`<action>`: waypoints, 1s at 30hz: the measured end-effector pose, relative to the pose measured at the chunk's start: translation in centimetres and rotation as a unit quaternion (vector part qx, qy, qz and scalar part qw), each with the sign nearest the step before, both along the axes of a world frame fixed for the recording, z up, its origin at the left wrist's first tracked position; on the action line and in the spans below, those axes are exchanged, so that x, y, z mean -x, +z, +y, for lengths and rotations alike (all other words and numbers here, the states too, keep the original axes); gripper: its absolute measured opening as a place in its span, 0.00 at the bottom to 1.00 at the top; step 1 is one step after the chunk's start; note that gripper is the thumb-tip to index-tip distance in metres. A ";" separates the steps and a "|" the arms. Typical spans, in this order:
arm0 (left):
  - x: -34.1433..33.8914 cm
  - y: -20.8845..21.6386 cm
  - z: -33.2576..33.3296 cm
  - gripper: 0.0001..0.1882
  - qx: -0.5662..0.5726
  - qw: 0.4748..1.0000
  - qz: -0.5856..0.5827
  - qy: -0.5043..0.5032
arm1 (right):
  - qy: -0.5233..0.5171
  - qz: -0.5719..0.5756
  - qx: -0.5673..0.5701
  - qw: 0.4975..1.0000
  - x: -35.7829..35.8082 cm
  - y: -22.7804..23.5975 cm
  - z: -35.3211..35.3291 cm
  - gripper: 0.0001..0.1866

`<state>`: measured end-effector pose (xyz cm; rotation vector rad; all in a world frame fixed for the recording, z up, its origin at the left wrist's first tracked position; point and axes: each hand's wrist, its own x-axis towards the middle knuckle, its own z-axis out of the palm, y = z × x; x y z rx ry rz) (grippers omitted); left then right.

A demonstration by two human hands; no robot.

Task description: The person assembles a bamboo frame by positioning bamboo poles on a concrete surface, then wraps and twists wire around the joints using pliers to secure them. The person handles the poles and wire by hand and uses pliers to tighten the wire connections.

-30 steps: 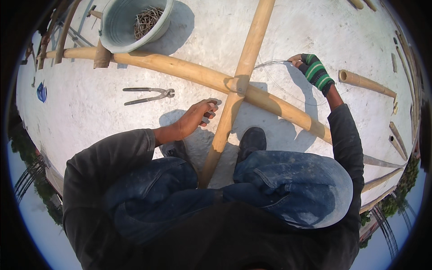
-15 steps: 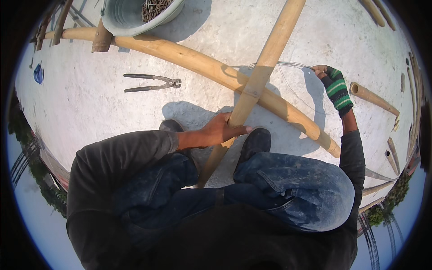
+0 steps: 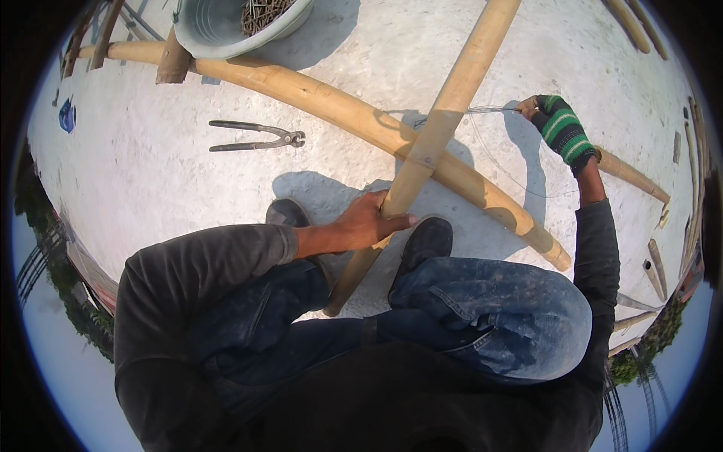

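Now the left hand [image 3: 365, 223] is wrapped around the near part of the upper bamboo pole [image 3: 456, 98], its thumb lying across the top; a second ago it hovered beside the pole, touching nothing, with its fingers loosely bent. That pole lies across the lower bamboo pole [image 3: 324, 99], and it slants further to the right in view than it did then. The lower pole's right end, hidden earlier behind the sleeve, has come into sight. Out to the right, the right hand [image 3: 557, 128], in a green-and-black striped fingerless glove, holds a few thin wires [image 3: 494, 110] just as it did before, its fingers pinched narrow on them. The wires run left toward the upper pole, just beyond the crossing, and a fine strand curves down over the pale floor [image 3: 151, 173]. Half a second ago the wrist stood clear of the short bamboo tube [image 3: 636, 178]; now it overlaps the tube's near end in view. Left of the crossing, the pincers [image 3: 260, 137] lie untouched, handles apart, while the grey bucket [image 3: 207, 47] of nails [image 3: 262, 15] is now cut off by the upper edge.
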<state>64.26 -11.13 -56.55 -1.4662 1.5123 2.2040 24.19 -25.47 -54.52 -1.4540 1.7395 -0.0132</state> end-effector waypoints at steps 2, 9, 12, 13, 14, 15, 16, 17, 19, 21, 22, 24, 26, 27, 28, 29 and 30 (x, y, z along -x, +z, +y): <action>-0.1 0.0 0.1 0.29 -0.001 1.000 0.007 0.007 | 0.026 0.018 -0.025 0.999 0.3 0.5 0.0 0.11; -0.1 0.5 0.3 0.28 -0.017 1.000 0.010 0.013 | 0.084 -0.018 -0.079 0.993 -3.6 -1.7 0.6 0.11; -0.2 0.5 0.2 0.28 -0.003 1.000 0.009 0.004 | 0.130 -0.126 -0.091 0.979 -7.2 -4.1 1.2 0.12; -0.2 0.5 0.2 0.28 0.001 1.000 0.008 -0.002 | 0.160 -0.106 -0.108 0.975 -8.6 -5.1 1.5 0.12; -0.2 0.4 0.1 0.28 -0.006 1.000 0.010 0.002 | 0.184 -0.127 -0.064 0.972 -9.8 -5.9 2.1 0.14; -0.2 0.3 0.1 0.29 -0.010 1.000 0.013 0.005 | 0.200 -0.101 -0.041 0.974 -10.7 -6.6 2.5 0.15; -0.2 0.2 0.1 0.29 -0.019 1.000 0.006 -0.003 | 0.221 -0.090 -0.014 0.971 -11.5 -7.2 2.8 0.15; -0.2 0.1 0.0 0.29 -0.039 0.999 0.028 -0.017 | 0.238 -0.077 0.008 0.968 -12.1 -7.9 3.1 0.16; -0.5 -0.1 -0.6 0.30 -0.089 0.992 0.058 -0.069 | 0.233 -0.078 -0.021 0.969 -12.6 -8.6 3.8 0.18; -1.0 -0.2 -1.2 0.31 -0.157 0.983 0.024 0.088 | 0.235 -0.073 0.002 0.969 -12.7 -9.0 4.4 0.17; -1.5 -0.3 -1.6 0.32 -0.187 0.970 0.017 0.157 | 0.232 -0.080 0.024 0.969 -12.6 -9.1 4.5 0.17; -3.5 -0.7 -3.3 0.34 0.032 0.991 -0.025 0.129 | 0.236 -0.083 0.041 0.967 -12.5 -9.0 4.7 0.17; -5.2 -1.0 -4.6 0.24 0.361 0.923 -0.126 0.039 | 0.250 -0.084 0.006 0.965 -12.4 -8.6 4.8 0.18; -6.0 -1.1 -5.4 0.22 0.470 0.862 -0.172 -0.081 | 0.249 -0.065 -0.017 0.966 -12.3 -8.4 4.6 0.18; -5.9 -1.3 -5.5 0.21 0.526 0.829 -0.168 -0.093 | 0.253 -0.074 0.034 0.964 -12.6 -8.2 4.9 0.17; -5.9 -1.3 -5.8 0.21 0.543 0.809 -0.191 -0.121 | 0.243 -0.088 0.037 0.965 -12.7 -8.1 4.8 0.17; -5.8 -1.2 -6.0 0.20 0.490 0.840 -0.193 -0.128 | 0.221 -0.100 0.043 0.969 -12.9 -8.0 4.9 0.17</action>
